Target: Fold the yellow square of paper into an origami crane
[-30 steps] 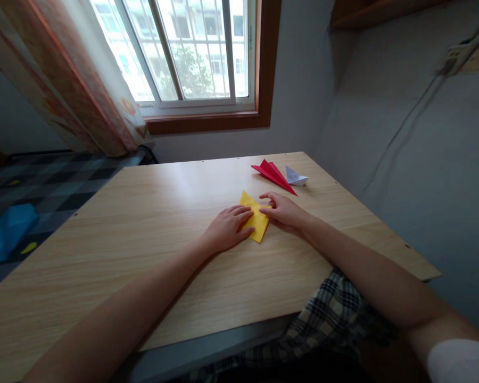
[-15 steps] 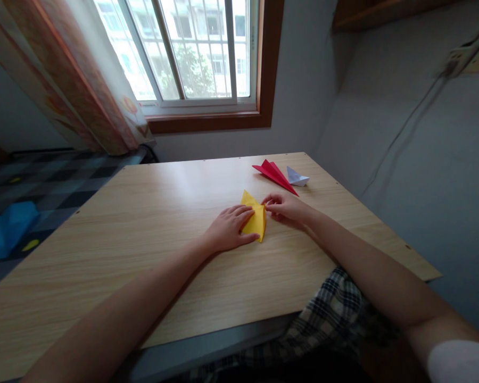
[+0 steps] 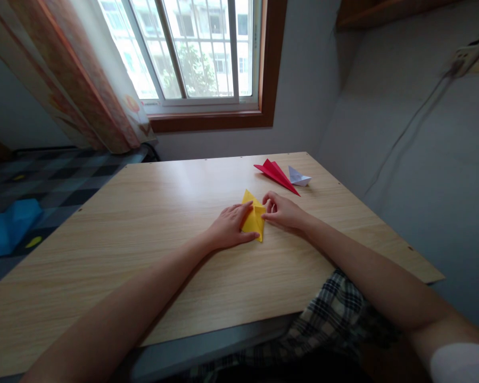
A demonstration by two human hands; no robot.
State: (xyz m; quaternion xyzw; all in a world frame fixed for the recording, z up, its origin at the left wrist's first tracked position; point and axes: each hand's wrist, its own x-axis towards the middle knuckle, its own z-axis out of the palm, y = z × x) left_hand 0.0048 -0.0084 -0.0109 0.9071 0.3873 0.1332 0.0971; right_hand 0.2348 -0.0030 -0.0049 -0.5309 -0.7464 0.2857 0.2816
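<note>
A folded sheet of yellow paper (image 3: 257, 217) lies on the wooden table (image 3: 175, 213), its top corner pointing away from me. My left hand (image 3: 235, 223) rests on the paper's left side, fingers stretched over it and the thumb along its near edge. At the right edge, my right hand (image 3: 281, 209) pinches the yellow paper between thumb and fingers, with the fingers curled. The paper's left part is hidden under my left hand.
Beyond my right hand lie a red paper plane (image 3: 278, 175) and a small white paper boat (image 3: 299, 177). Off the table's left side, a blue folded paper (image 3: 14, 226) sits on a checked bed cover (image 3: 59, 186). A wall (image 3: 415, 143) borders the right.
My right hand has shifted slightly over the paper's right edge, and its thumb now presses there. A raised fold shows on the yellow paper. My left hand stays on it.
</note>
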